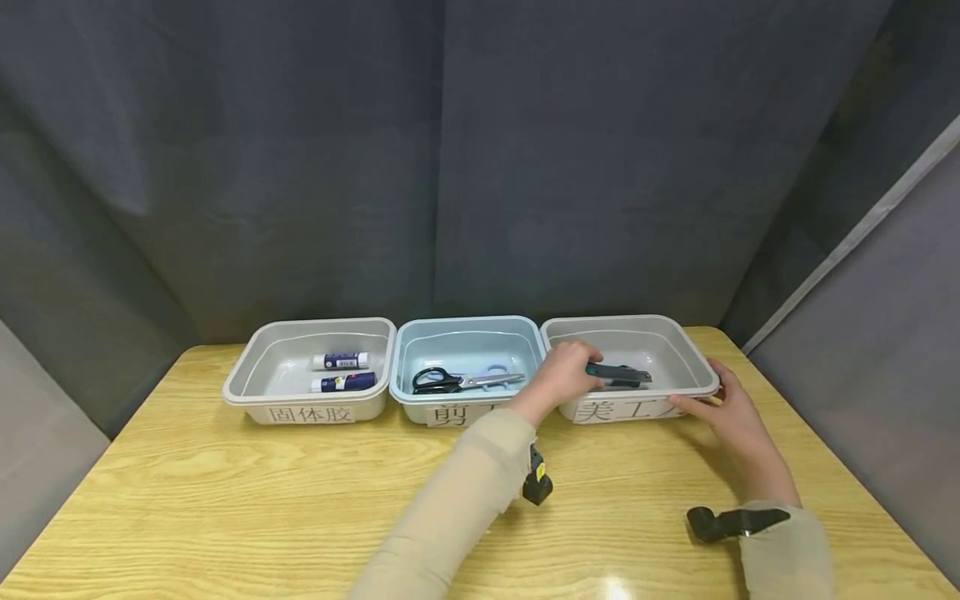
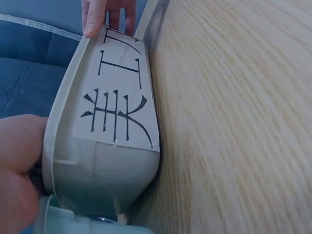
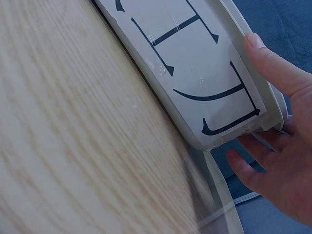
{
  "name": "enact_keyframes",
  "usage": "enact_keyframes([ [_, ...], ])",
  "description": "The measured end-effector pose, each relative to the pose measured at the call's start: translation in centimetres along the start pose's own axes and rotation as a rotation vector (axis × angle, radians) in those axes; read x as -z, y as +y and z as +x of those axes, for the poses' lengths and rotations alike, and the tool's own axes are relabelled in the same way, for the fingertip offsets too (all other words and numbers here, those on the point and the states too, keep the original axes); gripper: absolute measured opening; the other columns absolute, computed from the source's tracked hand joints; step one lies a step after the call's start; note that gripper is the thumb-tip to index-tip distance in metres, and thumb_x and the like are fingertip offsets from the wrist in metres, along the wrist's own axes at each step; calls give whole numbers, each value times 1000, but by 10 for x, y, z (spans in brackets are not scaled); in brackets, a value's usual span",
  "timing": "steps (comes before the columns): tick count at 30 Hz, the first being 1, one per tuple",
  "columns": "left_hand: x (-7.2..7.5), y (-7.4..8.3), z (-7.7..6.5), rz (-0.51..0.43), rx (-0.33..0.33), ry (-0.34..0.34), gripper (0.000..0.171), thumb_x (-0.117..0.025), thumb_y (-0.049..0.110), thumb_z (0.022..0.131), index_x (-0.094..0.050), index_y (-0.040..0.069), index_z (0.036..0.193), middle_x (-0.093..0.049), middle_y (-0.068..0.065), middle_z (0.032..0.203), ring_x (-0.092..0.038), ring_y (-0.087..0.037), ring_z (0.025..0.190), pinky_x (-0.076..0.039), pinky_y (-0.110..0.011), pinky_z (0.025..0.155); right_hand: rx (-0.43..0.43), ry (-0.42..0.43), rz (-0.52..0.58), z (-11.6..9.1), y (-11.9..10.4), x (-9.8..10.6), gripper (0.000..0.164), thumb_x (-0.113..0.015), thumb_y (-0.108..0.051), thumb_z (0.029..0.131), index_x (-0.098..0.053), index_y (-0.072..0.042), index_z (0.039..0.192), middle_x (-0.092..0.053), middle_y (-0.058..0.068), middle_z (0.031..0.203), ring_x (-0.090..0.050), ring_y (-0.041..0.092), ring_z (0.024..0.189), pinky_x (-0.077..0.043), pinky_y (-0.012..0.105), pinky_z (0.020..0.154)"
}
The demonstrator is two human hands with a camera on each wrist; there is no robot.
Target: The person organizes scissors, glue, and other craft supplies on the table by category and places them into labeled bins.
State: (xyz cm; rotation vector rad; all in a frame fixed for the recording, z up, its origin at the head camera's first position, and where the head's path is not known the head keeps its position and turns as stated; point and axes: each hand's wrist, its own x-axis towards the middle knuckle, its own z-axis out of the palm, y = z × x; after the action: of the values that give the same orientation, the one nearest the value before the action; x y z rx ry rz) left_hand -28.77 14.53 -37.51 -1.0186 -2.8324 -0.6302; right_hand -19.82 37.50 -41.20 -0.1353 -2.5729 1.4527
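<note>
In the head view my left hand [image 1: 564, 372] reaches over the near left corner of the right grey bin [image 1: 667, 332]. Its curled fingers hold the end of a teal and black utility knife [image 1: 617, 372] inside the bin. More dark knife handle [image 1: 626, 384] shows just below that one. My right hand [image 1: 723, 408] grips the bin's right end, thumb on the front rim and fingers around the side. In the left wrist view, the left hand [image 2: 18, 170] is beside the bin's rim, its fingertips hidden. The right wrist view shows the right thumb [image 3: 273, 61] against the rim.
A light blue bin [image 1: 468, 327] with black-handled scissors [image 1: 442, 381] and blue-handled scissors [image 1: 497, 371] stands in the middle. Left of it, another grey bin [image 1: 258, 367] holds two glue sticks [image 1: 343, 382]. Paper labels [image 1: 311, 414] face front. A dark curtain [image 1: 450, 167] hangs behind the wooden table [image 1: 262, 500].
</note>
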Motion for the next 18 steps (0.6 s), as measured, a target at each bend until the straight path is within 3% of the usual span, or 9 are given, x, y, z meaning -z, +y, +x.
enact_keyframes([
  [6,-2,5,2,112,53,-39,38,-70,33,79,-65,17,113,-63,5,112,-57,-12,104,-43,-24,88,-5,-8,-15,0,1,1,94,-65,-32,83,-1,-1,145,-19,28,142,-25,43,123,-27,59,97],
  [18,3,11,5,193,97,-89,32,-70,30,78,-66,16,107,-64,3,105,-58,-13,98,-45,-24,83,-11,-7,-22,-2,0,2,95,-65,-34,83,0,-2,145,-16,28,144,-24,45,125,-27,61,96],
])
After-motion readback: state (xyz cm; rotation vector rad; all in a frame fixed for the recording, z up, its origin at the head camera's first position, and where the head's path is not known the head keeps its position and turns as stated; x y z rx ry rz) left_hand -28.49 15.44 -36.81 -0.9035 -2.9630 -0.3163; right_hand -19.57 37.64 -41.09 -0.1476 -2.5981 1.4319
